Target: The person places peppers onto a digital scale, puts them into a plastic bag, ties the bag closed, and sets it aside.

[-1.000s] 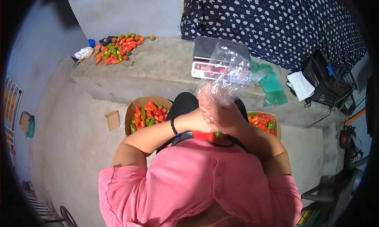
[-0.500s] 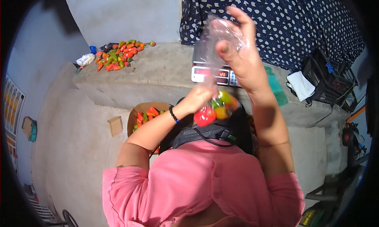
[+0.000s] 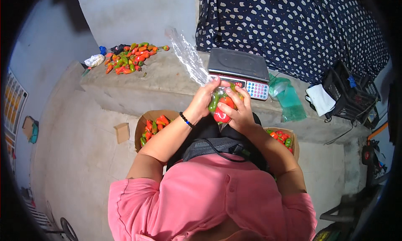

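A clear plastic bag [image 3: 187, 54] holds several red, green and orange peppers [image 3: 222, 115] at its lower end. My left hand [image 3: 202, 100], with a dark bead bracelet at the wrist, is closed on the bag just above the peppers. From the other side, my right hand [image 3: 239, 115] wraps its fingers around the filled part. The bag's long, loose neck points up and left past my left hand. Right behind my hands stands a digital scale [image 3: 238, 64] with a bare dark pan; my fingers partly cover its display.
A pile of peppers [image 3: 130, 60] lies on the concrete ledge [image 3: 167, 79] at left. Cardboard boxes of peppers stand on both sides of my lap, a left box [image 3: 140, 134] and a right box [image 3: 295, 145]. Green plastic bags [image 3: 292, 103], a white cloth [image 3: 320, 96] and a black crate [image 3: 358, 88] sit at right.
My right hand has come down from the bag's raised neck to the peppers. The neck now leans to the left, and the scale's pan is uncovered.
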`<state>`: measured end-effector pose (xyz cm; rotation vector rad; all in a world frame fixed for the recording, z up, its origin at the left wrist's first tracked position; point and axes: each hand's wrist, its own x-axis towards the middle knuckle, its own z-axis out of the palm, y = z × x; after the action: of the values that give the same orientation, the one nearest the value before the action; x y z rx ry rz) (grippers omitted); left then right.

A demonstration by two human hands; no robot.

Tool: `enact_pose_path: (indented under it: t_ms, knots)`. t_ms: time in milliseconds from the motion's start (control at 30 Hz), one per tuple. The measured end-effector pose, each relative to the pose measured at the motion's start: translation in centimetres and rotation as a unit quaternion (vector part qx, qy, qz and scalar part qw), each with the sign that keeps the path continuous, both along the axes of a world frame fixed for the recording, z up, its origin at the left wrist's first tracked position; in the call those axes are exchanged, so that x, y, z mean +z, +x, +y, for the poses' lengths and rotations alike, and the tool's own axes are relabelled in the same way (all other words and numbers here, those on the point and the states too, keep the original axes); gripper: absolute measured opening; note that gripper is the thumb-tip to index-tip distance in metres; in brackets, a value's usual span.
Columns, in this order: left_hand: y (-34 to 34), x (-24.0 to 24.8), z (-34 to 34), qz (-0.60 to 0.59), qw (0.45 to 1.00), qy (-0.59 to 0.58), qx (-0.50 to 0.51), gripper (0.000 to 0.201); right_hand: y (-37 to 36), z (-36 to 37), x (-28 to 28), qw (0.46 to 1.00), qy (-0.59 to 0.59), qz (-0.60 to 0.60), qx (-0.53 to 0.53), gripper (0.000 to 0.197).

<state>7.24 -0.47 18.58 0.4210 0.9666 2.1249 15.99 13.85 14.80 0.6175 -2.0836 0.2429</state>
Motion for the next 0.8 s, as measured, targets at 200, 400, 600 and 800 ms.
enact_pose_path:
  t_ms: [200,400,600,800]
  knots:
    - [-2.0,-2.0,-0.5,0.213,0.966,-0.116,0.084,0.021,1.6,-0.2,4.8,0.973,0.01,-0.231,0.028,0.067]
    - [-1.9,-1.1,-0.3,0.696,0.64,-0.293,0.141,0.027,-1.8,0.2,4.4,0.918,-0.196,-0.344,-0.026,0.072]
    - [0.0,-4.0,0.3,0.688,0.677,-0.254,0.064,0.044,-2.4,-4.6,6.8,0.655,-0.644,-0.353,0.175,0.04]
    - [2.4,-3.8,0.0,0.491,0.844,-0.189,-0.107,0.038,-0.4,-5.7,7.5,0.61,-0.676,-0.32,0.261,0.036]
